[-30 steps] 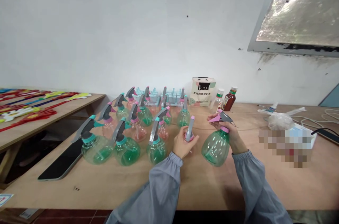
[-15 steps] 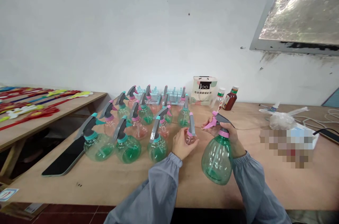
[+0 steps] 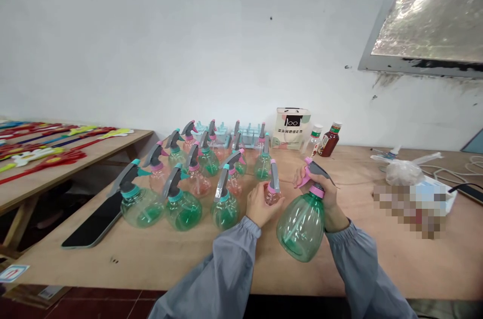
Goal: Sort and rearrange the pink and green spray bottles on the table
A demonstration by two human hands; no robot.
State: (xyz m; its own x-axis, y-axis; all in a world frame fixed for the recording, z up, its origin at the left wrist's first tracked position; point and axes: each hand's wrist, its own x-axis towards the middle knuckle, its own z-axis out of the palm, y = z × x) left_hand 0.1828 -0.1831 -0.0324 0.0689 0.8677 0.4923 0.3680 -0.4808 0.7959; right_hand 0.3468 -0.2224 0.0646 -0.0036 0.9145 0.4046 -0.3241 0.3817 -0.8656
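Note:
My right hand (image 3: 327, 193) is wrapped round the grey and pink trigger head of a green spray bottle (image 3: 302, 228), which hangs tilted over the table with its base swung to the left. A little to the left, my left hand (image 3: 262, 206) grips the body of a small pink spray bottle (image 3: 272, 193) with a grey head and pink tip. Beside that hand stands a green spray bottle with a turquoise collar (image 3: 225, 211). Several more green and pink spray bottles (image 3: 184, 211) stand in rows further left and back.
A black phone (image 3: 92, 226) lies at the left. Behind are light-blue racks (image 3: 249, 135), a paper bag (image 3: 290, 130) and a brown bottle (image 3: 330, 140). Plastic wrap (image 3: 403, 173) and cables (image 3: 449, 168) lie at the right. Another table (image 3: 101, 153) holds colourful hand-shaped items.
The green bottle in my right hand has tilted, its base moving left toward my left hand. My left hand stays on the small pink bottle.

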